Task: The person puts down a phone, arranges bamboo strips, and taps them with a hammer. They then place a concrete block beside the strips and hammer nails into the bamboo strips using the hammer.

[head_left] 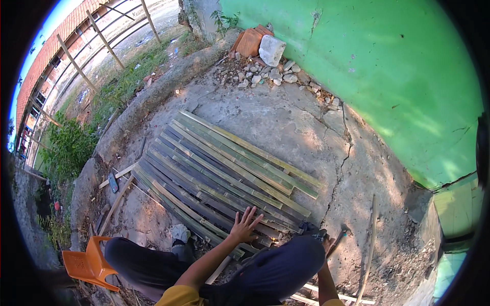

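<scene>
A row of split bamboo slats (224,150), green, tan and dark grey, lies side by side on the ground before my knees. My left hand (246,227) rests on the slats' near ends with its fingers spread flat, holding nothing. Beside my right knee, my right hand (327,245) is closed round the handle of a hammer (346,230), whose dark head points up and to the right. The knee hides part of that hand. My feet are at the slats' near edge.
An orange plastic chair (91,263) stands at the left. Loose bamboo strips (116,205) and a dark blue object (113,182) lie near it. A long stick (368,250) lies at the right. Rubble (278,75) and a white block (272,50) sit by the green wall (388,76).
</scene>
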Available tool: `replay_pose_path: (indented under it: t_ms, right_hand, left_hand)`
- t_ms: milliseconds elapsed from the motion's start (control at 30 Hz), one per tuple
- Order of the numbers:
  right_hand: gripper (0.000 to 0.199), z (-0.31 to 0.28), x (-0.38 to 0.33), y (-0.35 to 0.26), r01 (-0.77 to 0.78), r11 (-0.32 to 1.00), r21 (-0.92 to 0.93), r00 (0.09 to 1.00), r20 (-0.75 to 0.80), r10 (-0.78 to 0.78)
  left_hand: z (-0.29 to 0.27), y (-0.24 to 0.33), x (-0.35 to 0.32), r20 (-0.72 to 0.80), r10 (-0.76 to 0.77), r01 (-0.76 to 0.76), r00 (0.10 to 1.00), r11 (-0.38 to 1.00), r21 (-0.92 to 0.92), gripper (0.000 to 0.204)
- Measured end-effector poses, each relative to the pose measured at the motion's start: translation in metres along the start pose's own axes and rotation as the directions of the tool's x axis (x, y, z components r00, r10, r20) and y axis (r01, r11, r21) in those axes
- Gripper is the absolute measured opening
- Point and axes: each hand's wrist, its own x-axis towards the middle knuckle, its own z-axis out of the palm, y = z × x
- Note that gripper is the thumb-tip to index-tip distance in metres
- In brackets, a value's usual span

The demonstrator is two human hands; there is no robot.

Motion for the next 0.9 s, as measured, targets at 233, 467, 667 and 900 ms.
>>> replay_pose_path:
  t_ms: [233, 467, 667, 900]
  right_hand:
    - [0.027, -0.004, 0.003, 0.004, 0.016, 1.000, 0.023, 1.000, 0.002, -0.016]
    - [0.024, -0.006, -0.002, 0.010, 0.029, 0.997, 0.077, 0.996, -0.084, -0.022]
    - [0.021, 0.004, 0.010, -0.004, 0.060, 0.977, 0.206, 0.974, -0.228, -0.012]
    - [0.018, 0.008, 0.011, 0.002, 0.104, 0.927, 0.359, 0.890, -0.450, 0.075]
  left_hand:
    - [0.001, 0.008, 0.009, 0.140, -0.069, 0.060, 0.988, 0.996, 0.062, 0.128]
    - [-0.003, 0.022, 0.022, 0.222, -0.119, 0.097, 0.968, 0.989, 0.110, 0.134]
    - [0.007, 0.047, 0.049, 0.243, -0.365, 0.215, 0.898, 0.849, 0.483, 0.129]
    - [-0.085, 0.115, 0.112, 0.601, -0.377, -0.037, 0.705, 0.827, 0.561, 0.073]
